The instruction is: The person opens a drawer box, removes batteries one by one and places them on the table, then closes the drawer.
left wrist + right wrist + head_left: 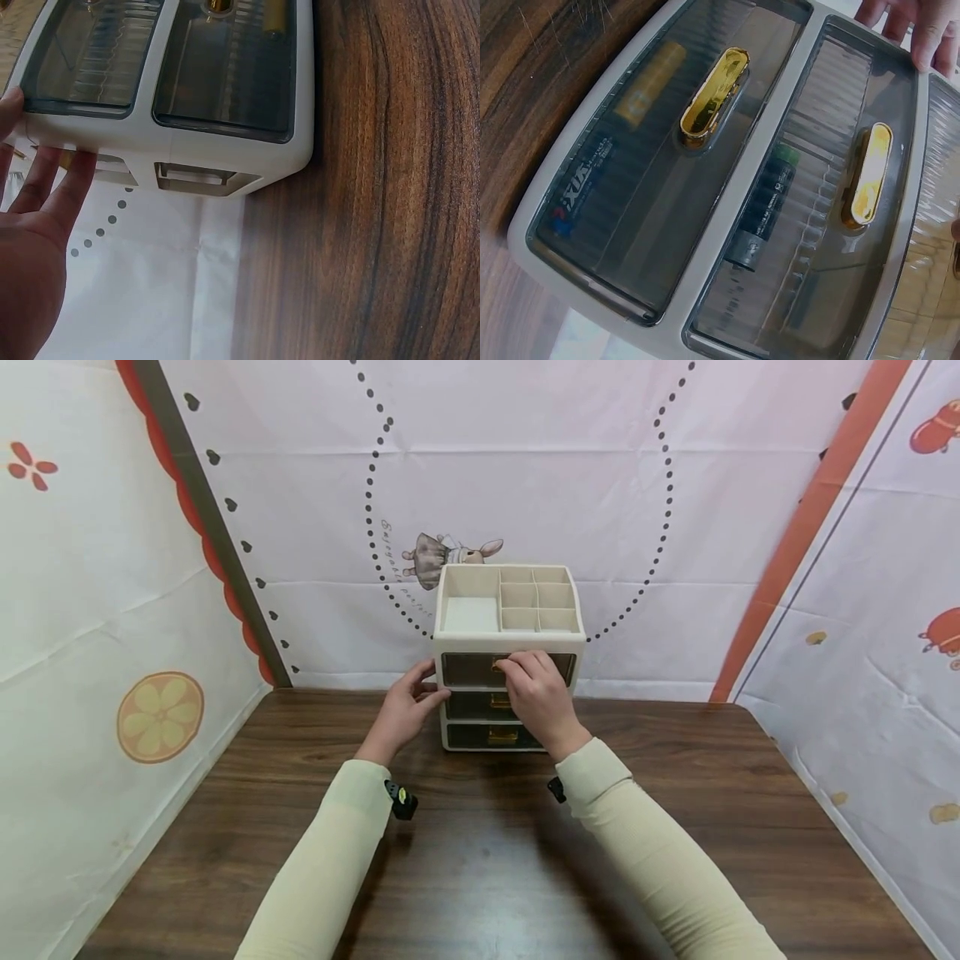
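A cream drawer organizer [510, 644] stands against the back wall, with three dark see-through drawers and an open compartment top. My left hand [403, 714] holds its left side, thumb at the front edge and fingers on the side wall. At the top drawer [465, 671], my right hand [538, 697] pinches the gold handle [497, 667], mostly hidden behind the fingers. In the right wrist view, a dark battery with a green end [765, 202] shows inside the middle drawer. The bottom drawer holds a yellowish cylinder [651, 82] and a dark item with lettering [585, 180].
The organizer rests on a brown wood-grain table [480, 860], near its back edge. Printed white cloth [525, 485] hangs behind and on both sides. The top tray has one large compartment [471, 612] and several small ones.
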The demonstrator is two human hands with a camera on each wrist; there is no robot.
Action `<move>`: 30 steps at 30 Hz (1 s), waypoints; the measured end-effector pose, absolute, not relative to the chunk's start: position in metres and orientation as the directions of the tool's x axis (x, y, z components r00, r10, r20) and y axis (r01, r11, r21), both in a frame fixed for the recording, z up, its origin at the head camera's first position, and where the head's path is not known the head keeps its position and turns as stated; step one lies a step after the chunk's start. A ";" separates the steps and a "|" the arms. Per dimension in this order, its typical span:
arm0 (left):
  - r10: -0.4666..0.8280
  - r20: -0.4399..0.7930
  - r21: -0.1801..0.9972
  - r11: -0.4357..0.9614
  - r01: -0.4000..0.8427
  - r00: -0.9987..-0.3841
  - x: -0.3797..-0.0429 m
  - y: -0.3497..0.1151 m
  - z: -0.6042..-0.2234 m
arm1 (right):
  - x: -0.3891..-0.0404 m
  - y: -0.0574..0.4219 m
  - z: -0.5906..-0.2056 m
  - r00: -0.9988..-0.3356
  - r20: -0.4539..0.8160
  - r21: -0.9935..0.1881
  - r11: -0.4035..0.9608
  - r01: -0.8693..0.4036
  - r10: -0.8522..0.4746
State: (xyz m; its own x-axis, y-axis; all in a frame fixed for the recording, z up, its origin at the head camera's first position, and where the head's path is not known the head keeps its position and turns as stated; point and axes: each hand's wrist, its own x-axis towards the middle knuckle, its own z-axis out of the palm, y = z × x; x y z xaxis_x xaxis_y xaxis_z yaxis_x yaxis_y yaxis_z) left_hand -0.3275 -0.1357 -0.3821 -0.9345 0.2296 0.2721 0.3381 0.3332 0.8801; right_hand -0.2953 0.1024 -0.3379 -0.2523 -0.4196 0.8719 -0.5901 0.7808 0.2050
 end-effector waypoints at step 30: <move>0.200 0.302 0.885 0.305 0.352 -0.932 -0.327 -0.130 -0.382 | -0.248 0.108 -0.334 -0.220 0.861 0.226 0.733 -0.642 -0.459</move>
